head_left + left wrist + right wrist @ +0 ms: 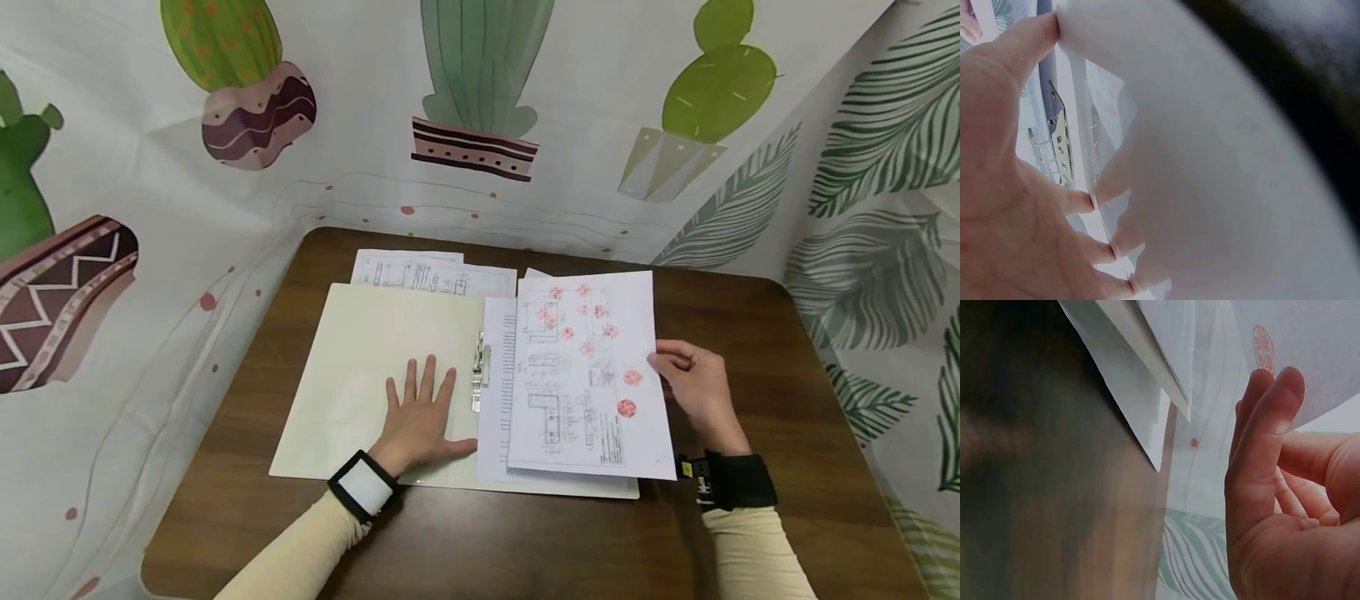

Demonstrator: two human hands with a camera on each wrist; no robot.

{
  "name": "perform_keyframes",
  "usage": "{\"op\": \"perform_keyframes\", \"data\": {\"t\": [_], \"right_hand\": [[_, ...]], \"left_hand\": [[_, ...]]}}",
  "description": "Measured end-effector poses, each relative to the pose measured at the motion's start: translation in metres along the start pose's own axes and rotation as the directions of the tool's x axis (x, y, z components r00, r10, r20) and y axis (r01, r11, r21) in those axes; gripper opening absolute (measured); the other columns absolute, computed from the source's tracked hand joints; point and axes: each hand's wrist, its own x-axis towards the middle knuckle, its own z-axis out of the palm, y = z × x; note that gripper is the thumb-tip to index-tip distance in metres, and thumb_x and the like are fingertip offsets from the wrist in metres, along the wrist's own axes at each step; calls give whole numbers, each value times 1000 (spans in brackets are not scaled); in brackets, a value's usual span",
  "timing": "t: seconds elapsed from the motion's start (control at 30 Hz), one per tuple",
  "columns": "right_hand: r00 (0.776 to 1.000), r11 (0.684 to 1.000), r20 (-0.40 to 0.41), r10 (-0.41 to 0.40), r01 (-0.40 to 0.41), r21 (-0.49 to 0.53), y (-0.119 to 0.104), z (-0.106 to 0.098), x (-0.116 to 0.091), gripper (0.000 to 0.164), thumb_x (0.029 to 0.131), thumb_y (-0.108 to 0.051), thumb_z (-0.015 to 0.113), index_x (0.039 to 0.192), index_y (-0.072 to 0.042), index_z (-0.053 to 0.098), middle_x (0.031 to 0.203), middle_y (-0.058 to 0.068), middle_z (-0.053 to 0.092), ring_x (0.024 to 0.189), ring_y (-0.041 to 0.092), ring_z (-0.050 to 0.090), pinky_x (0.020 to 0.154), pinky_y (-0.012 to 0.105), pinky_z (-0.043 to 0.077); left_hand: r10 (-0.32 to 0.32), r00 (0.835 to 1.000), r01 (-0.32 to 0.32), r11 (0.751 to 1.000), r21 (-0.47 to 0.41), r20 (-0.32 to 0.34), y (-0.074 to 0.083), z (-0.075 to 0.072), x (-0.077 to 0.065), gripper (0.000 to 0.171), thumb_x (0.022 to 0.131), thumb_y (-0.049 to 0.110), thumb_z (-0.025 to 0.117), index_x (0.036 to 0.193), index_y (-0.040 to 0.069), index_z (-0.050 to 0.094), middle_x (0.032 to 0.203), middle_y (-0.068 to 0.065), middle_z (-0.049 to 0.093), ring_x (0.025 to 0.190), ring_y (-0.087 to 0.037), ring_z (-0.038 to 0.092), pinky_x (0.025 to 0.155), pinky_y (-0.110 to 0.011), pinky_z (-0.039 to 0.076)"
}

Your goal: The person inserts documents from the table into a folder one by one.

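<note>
A cream file folder lies spread open on the table, a metal clip along its fold. My left hand rests with spread fingers on the bare left cover, the thumb pointing at the fold; the left wrist view shows its palm side and the clip. By its right edge, my right hand pinches a white sheet with line drawings and red round stamps. That sheet is lifted at the right, above a printed page on the folder's right side.
Behind the folder, several drawing sheets stick out from under its far edge. The brown wooden table extends to both sides and in front. A cloth with cactus and leaf prints hangs behind and around it.
</note>
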Motion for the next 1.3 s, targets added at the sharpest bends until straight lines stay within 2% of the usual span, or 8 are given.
{"op": "perform_keyframes", "data": {"t": [0.57, 0.83, 1.1, 1.3], "right_hand": [[999, 1000, 42, 28, -28, 6, 3, 27, 1, 34, 103, -21, 65, 132, -4, 67, 114, 22, 73, 81, 25, 71, 67, 34, 60], [997, 998, 58, 49, -51, 37, 1, 35, 1, 31, 103, -19, 65, 130, -4, 68, 114, 21, 73, 81, 24, 71, 65, 30, 59], [996, 998, 71, 54, -56, 21, 3, 40, 1, 33, 103, -19, 65, 132, -4, 67, 115, 21, 73, 82, 26, 70, 66, 34, 59], [996, 998, 70, 64, -65, 23, 2, 43, 1, 32, 103, -17, 65, 131, -4, 67, 114, 21, 73, 81, 27, 70, 64, 31, 59]], "left_hand": [[-8, 1000, 7, 1000, 12, 12, 0, 1, 0, 119, 76, 77, 70, 163, 9, 27, 170, -24, 5, 154, -50, -3, 114, -76, 3], [-7, 1000, 7, 1000, 13, 11, 0, 1, 0, 119, 75, 78, 70, 163, 9, 27, 170, -24, 5, 154, -50, -4, 114, -76, 2], [-5, 1000, 5, 1000, -1, 3, 0, 0, -1, 118, 75, 75, 72, 162, 8, 29, 170, -25, 7, 154, -51, -2, 113, -77, 2], [-10, 1000, 10, 1000, 8, 10, 2, -2, -2, 118, 76, 76, 71, 163, 8, 29, 170, -24, 6, 154, -51, -3, 114, -77, 2]]}}
